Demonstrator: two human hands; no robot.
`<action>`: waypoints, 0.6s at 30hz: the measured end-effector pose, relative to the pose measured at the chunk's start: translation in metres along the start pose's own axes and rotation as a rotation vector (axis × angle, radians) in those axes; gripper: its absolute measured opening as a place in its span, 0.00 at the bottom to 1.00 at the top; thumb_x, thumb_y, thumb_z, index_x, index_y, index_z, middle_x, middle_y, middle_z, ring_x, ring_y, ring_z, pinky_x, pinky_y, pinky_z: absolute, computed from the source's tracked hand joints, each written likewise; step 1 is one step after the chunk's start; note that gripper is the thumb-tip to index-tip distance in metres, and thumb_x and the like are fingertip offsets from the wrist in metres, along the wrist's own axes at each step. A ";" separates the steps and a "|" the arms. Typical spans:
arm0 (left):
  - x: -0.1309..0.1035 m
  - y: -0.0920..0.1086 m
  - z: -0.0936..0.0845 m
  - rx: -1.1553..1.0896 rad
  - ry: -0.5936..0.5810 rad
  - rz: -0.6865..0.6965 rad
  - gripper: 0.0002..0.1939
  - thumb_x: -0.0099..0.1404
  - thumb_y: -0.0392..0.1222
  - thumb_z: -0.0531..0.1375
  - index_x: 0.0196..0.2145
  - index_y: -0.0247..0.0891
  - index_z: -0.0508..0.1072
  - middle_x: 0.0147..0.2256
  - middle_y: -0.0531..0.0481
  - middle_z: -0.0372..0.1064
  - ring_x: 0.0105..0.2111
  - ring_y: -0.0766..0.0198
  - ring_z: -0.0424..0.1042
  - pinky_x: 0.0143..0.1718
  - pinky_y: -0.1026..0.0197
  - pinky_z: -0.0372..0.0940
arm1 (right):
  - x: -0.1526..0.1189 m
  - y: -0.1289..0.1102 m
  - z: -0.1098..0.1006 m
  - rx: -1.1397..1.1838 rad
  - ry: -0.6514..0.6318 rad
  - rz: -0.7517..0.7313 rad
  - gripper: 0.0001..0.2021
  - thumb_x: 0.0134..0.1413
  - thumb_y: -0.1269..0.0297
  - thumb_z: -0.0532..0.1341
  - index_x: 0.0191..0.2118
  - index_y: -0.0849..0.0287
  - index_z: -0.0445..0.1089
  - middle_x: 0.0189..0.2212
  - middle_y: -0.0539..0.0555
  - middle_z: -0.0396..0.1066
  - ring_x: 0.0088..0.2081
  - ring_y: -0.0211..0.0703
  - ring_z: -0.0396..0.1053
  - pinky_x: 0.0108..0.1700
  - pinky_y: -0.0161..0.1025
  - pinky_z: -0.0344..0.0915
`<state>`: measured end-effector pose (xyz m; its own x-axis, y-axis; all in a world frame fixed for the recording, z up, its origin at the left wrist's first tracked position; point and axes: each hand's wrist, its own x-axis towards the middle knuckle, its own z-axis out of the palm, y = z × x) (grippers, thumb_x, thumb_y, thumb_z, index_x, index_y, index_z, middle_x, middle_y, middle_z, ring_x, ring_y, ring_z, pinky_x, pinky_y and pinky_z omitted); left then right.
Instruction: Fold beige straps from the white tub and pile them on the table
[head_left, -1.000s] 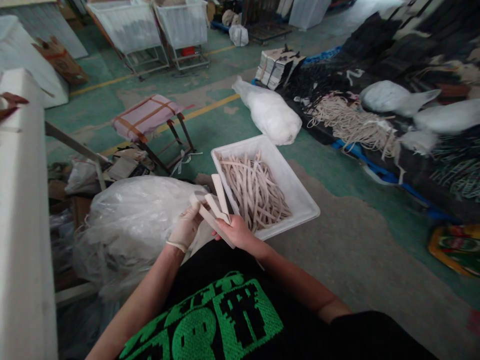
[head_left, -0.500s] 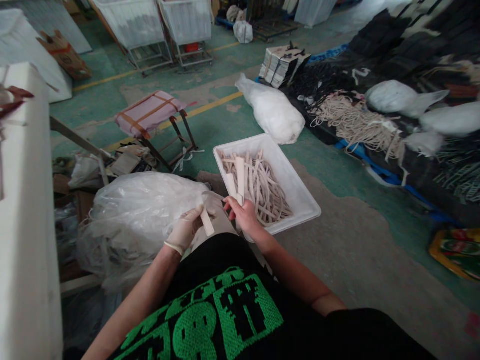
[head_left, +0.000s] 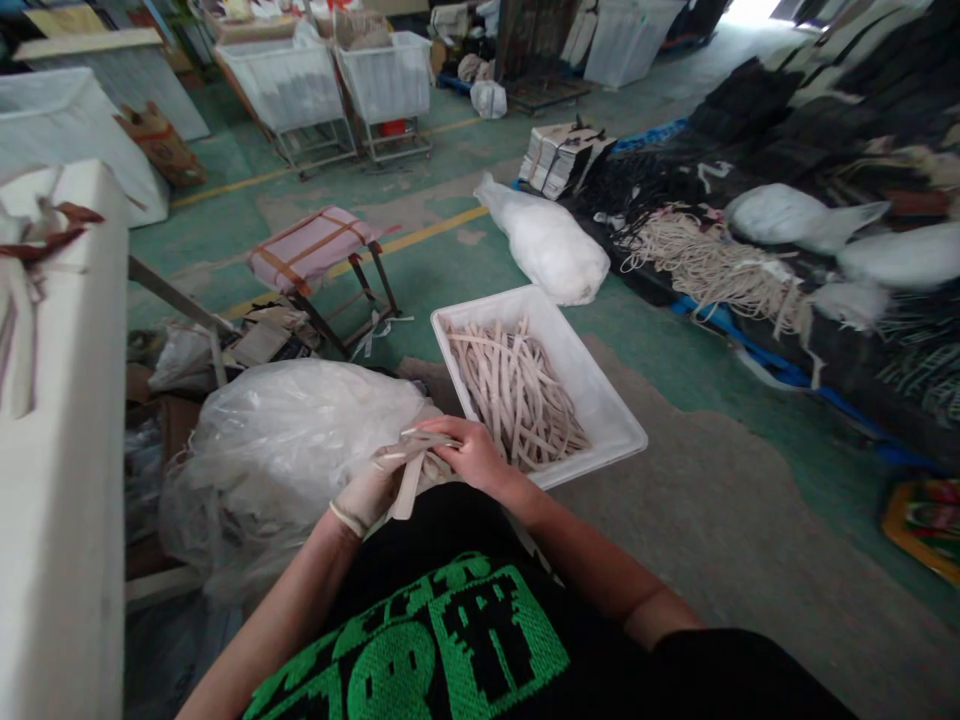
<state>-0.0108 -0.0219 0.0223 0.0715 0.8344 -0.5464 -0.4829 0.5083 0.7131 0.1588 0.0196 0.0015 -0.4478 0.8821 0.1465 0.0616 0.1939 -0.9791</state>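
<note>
My left hand [head_left: 375,482], in a thin pale glove, is closed on beige strips [head_left: 407,488] whose flat ends hang down in front of my shirt. My bare right hand [head_left: 471,455] meets it, its fingers pinching the same pale strips from the right side. Where the hands come together, the strips overlap and I cannot tell them apart. Just beyond my right hand is a white plastic tub [head_left: 600,400], with a tangle of long beige straps [head_left: 517,390] inside.
Left of my hands bulges a clear plastic bag [head_left: 300,420]. A white table [head_left: 67,450] runs along the left edge. A stool with a pink cover [head_left: 315,250] stands ahead, and a filled white bag [head_left: 555,245] lies on the green floor. Bundled cords [head_left: 712,255] lie to the right.
My right hand has moved left to my left hand, bringing the strips it held upright over the tub. The strips now lie across both hands. The view has tilted slightly upward.
</note>
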 end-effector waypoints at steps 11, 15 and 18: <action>0.036 -0.047 0.013 -0.182 -0.403 -0.474 0.45 0.60 0.79 0.48 0.45 0.31 0.76 0.33 0.36 0.79 0.36 0.53 0.80 0.41 0.56 0.71 | -0.015 -0.035 -0.021 0.084 0.317 0.373 0.19 0.51 0.50 0.65 0.37 0.63 0.78 0.13 0.45 0.59 0.13 0.33 0.53 0.17 0.33 0.54; 0.054 -0.059 0.031 -0.197 -0.408 -0.401 0.38 0.63 0.74 0.52 0.44 0.35 0.76 0.31 0.41 0.78 0.34 0.54 0.79 0.40 0.57 0.70 | -0.041 -0.064 -0.034 0.050 0.299 0.419 0.21 0.50 0.45 0.65 0.31 0.62 0.77 0.13 0.47 0.60 0.12 0.32 0.52 0.16 0.33 0.53; 0.065 -0.055 0.042 -0.121 -0.328 -0.246 0.29 0.67 0.66 0.55 0.48 0.38 0.77 0.41 0.41 0.80 0.42 0.53 0.78 0.49 0.54 0.67 | -0.062 -0.074 -0.042 0.015 0.272 0.490 0.24 0.49 0.41 0.64 0.28 0.62 0.77 0.12 0.48 0.60 0.12 0.32 0.52 0.16 0.33 0.50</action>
<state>0.0571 0.0132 -0.0344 0.4617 0.7246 -0.5116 -0.5140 0.6886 0.5115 0.2194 -0.0312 0.0713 -0.1238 0.9467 -0.2973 0.1909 -0.2713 -0.9434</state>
